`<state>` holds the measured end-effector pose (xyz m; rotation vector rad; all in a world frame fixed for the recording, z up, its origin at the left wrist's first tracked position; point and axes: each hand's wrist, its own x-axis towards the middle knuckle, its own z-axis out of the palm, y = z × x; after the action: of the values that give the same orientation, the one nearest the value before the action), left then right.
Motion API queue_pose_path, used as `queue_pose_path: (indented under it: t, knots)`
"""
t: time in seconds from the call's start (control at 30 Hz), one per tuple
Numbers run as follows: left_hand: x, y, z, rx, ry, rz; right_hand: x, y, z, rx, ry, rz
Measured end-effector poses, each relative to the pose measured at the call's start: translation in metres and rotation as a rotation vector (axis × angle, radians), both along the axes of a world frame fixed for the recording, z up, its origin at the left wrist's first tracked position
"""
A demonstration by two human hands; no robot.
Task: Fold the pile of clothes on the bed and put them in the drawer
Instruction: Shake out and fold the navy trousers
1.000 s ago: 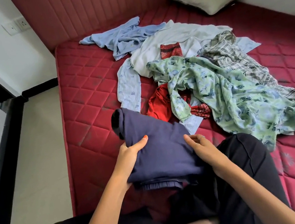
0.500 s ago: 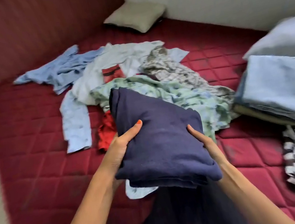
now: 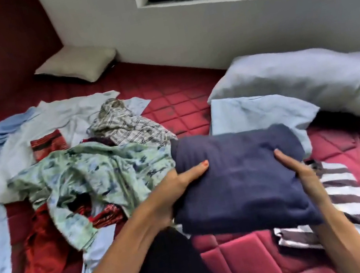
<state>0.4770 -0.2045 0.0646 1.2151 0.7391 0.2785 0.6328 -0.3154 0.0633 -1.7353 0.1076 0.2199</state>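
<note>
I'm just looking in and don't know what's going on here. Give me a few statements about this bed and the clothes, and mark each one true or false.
1. Both hands hold a folded navy garment, the left hand on one side and the right hand on the other. True.
2. The green floral shirt is neatly folded. False: it lies crumpled in the unfolded pile.
3. A striped folded garment lies on the bed under the right forearm. True.
4. The small beige pillow sits on top of the clothes pile. False: it lies apart, in the far corner by the headboard.
5. An open drawer shows beside the bed. False: no drawer is in view.
</note>
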Motion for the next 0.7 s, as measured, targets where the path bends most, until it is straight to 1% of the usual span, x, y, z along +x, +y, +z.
queue_pose_path:
  t: [0.03, 0.07, 0.1, 0.17, 0.23, 0.3, 0.37, 0.4, 0.43, 0.47, 0.5, 0.53, 0.63, 0.7]
  knots:
    - [0.023, 0.006, 0.008, 0.009, -0.027, -0.039, 0.009, -0.02, 0.003, 0.032, 0.025, 0.185]
    - [0.043, 0.014, 0.016, 0.016, -0.041, -0.066, 0.024, -0.027, 0.005, 0.218, 0.081, 0.348]
    - [0.063, 0.022, 0.024, 0.03, -0.051, -0.083, 0.046, -0.034, 0.01, 0.408, 0.143, 0.429]
    - [0.107, 0.039, 0.032, 0.098, -0.061, -0.078, 0.097, -0.038, 0.01, 0.478, 0.061, 0.424]
    - [0.144, 0.055, 0.025, 0.27, -0.036, -0.037, 0.141, -0.018, -0.001, 0.459, 0.103, 0.459]
    - [0.165, 0.065, 0.0, 0.527, 0.061, -0.078, 0.176, -0.002, -0.029, 0.417, 0.101, 0.371]
    - [0.17, 0.067, -0.04, 0.832, 0.19, -0.257, 0.204, 0.0, -0.076, 0.311, 0.147, 0.31]
    - [0.17, 0.065, -0.061, 0.953, 0.296, -0.391, 0.207, -0.003, -0.097, 0.26, 0.176, 0.295]
    - [0.167, 0.06, -0.079, 1.023, 0.437, -0.541, 0.209, -0.005, -0.115, 0.242, 0.188, 0.268]
    - [0.165, 0.053, -0.096, 1.047, 0.566, -0.681, 0.213, -0.007, -0.131, 0.241, 0.19, 0.23]
    - [0.162, 0.046, -0.108, 1.063, 0.646, -0.777, 0.217, -0.01, -0.141, 0.249, 0.181, 0.2]
    - [0.16, 0.041, -0.116, 1.083, 0.673, -0.815, 0.221, -0.009, -0.147, 0.243, 0.18, 0.181]
    - [0.151, 0.036, -0.121, 1.16, 0.668, -0.781, 0.225, -0.01, -0.149, 0.196, 0.149, 0.153]
    - [0.142, 0.04, -0.122, 1.168, 0.655, -0.759, 0.229, -0.011, -0.154, 0.168, 0.131, 0.136]
